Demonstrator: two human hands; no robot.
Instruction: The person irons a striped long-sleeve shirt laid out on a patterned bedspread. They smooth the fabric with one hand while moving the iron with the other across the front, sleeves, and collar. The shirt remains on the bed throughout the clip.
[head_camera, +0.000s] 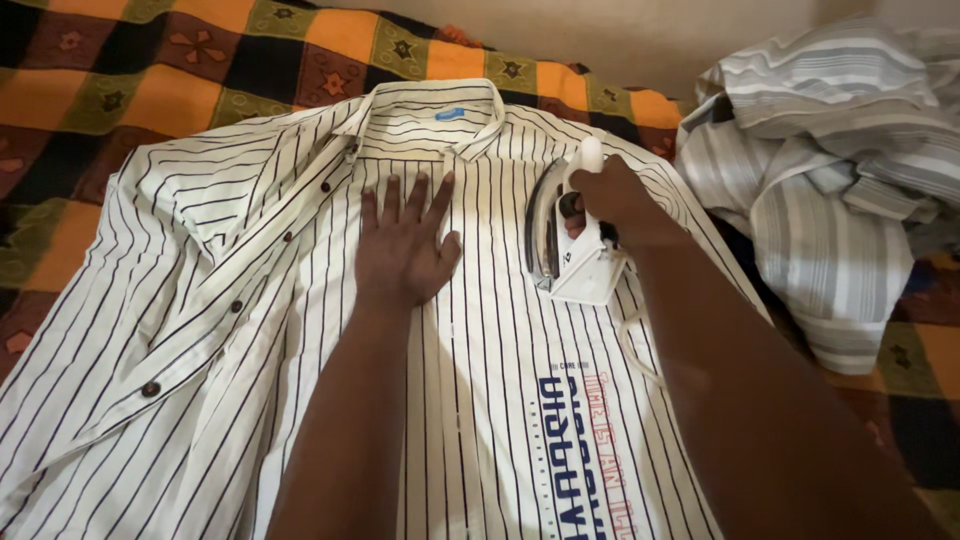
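Warm, soft indoor light from about twelve o'clock; faint forearm shadows fall toward six, edges slightly blurred, focus sharp centrally.

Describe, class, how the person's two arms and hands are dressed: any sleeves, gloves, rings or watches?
Both forearms are bare, with no sleeves in view. The left hand and right hand wear no gloves, and no rings, watch or bracelet show.
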